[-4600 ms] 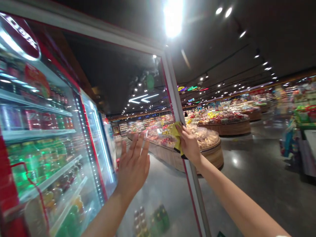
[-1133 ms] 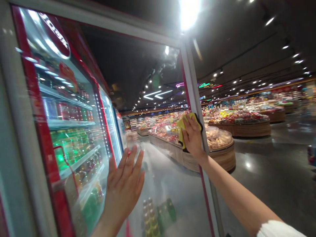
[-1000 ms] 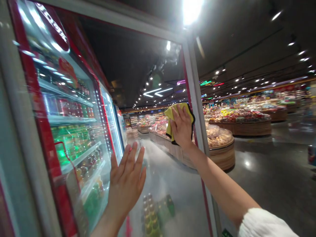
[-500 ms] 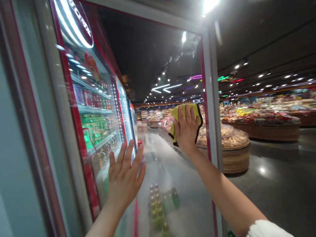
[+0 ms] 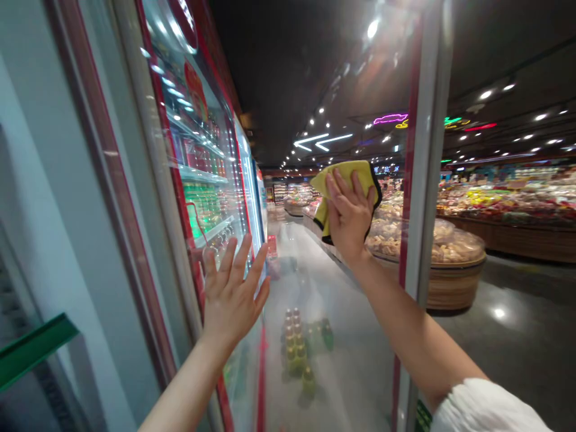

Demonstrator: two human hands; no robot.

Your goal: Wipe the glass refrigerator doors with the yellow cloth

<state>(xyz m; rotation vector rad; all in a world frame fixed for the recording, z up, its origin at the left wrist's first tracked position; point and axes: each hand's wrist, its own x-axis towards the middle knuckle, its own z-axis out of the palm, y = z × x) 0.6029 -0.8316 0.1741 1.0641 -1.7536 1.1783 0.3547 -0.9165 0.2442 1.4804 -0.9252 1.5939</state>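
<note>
A glass door [image 5: 288, 264] with a grey metal frame stands open before me, its inner edges lined in red. On the pane, my right hand [image 5: 351, 216] presses a yellow cloth [image 5: 333, 171] with black edging, fingers spread over it. The cloth is bunched at the left, with a loose corner there. My left hand [image 5: 234, 294] is held up lower on the left, open, fingers apart and palm toward the glass. Whether its palm touches the pane I cannot tell.
Lit drink coolers [image 5: 207, 180] with bottles and cans show through the glass at left. A green shelf edge [image 5: 40, 348] juts in at lower left. Several bottles [image 5: 294, 342] appear in the pane, perhaps reflected. Wood-sided bins [image 5: 454, 288] of packaged goods stand right of the door.
The view has shifted, so the door frame sits farther right and the green shelf edge shows. My right hand and the cloth have moved up and left relative to the frame. The left hand stays open.
</note>
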